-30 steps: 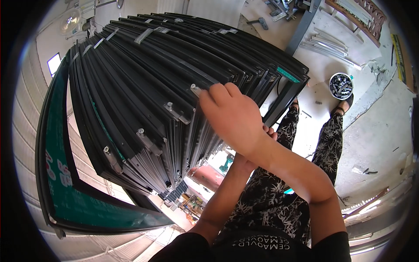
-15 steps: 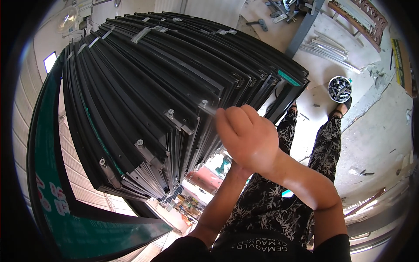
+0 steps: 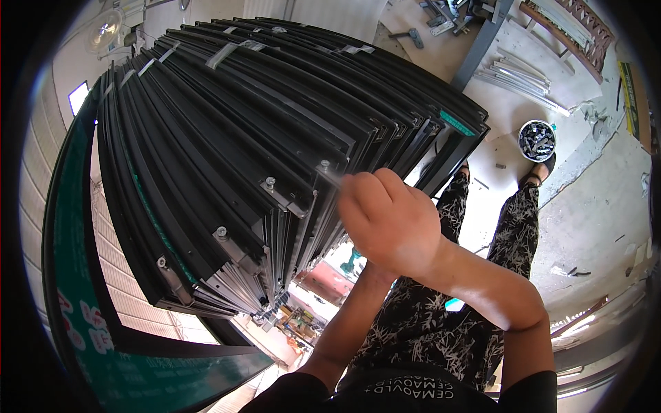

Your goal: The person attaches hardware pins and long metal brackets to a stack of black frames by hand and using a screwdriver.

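The bolted metal bracket [image 3: 330, 172] sits at the near edge of the black frames [image 3: 275, 110], its end apparently clasped by the right hand [image 3: 391, 224], grip fully curled. The left hand is hidden beneath; its grip cannot be told. Holding the bracket square and steady appears advisable.

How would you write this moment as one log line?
right hand: closed on metal bracket | left hand: hidden behind right | black frames: packed together | bucket: on floor
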`<state>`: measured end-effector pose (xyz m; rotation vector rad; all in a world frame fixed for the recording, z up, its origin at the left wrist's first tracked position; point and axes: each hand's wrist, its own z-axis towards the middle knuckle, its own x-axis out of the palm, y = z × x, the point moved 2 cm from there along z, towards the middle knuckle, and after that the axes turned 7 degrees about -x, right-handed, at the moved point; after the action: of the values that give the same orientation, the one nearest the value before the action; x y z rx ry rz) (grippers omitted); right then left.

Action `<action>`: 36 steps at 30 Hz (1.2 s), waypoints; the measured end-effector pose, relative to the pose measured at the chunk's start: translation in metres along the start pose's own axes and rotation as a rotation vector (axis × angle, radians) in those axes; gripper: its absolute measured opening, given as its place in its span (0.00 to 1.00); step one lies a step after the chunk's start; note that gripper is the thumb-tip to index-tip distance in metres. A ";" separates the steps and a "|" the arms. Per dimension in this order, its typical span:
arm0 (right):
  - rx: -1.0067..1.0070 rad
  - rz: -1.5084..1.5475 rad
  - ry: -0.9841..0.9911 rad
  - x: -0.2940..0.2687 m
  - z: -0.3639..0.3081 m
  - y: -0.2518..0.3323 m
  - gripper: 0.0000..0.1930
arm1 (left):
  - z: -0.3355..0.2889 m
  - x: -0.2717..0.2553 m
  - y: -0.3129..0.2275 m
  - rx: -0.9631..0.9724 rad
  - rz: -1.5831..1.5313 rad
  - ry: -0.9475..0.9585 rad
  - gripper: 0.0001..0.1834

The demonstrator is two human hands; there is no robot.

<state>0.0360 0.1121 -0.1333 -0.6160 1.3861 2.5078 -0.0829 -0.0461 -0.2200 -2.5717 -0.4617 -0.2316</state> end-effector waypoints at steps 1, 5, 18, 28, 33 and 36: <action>0.000 0.002 0.001 0.000 0.001 -0.002 0.10 | 0.005 0.001 0.004 -0.015 -0.168 0.167 0.18; -0.019 0.112 0.065 0.007 0.006 -0.009 0.11 | 0.019 0.010 0.010 -0.074 -0.838 0.846 0.24; 0.582 0.324 0.042 -0.062 -0.062 -0.049 0.10 | -0.003 0.053 -0.053 -0.096 -0.739 0.242 0.17; 0.525 0.301 0.141 -0.047 -0.072 -0.023 0.17 | 0.003 0.085 -0.052 -0.134 -0.573 0.051 0.18; 0.716 0.550 0.093 -0.049 -0.084 -0.028 0.17 | 0.008 0.082 -0.049 -0.105 -0.662 0.242 0.15; 0.707 0.608 0.045 -0.053 -0.084 -0.032 0.18 | 0.008 0.083 -0.048 -0.109 -0.683 0.219 0.14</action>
<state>0.1166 0.0587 -0.1729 -0.1050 2.5886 2.0939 -0.0234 0.0205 -0.1845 -2.3570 -1.2544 -0.7810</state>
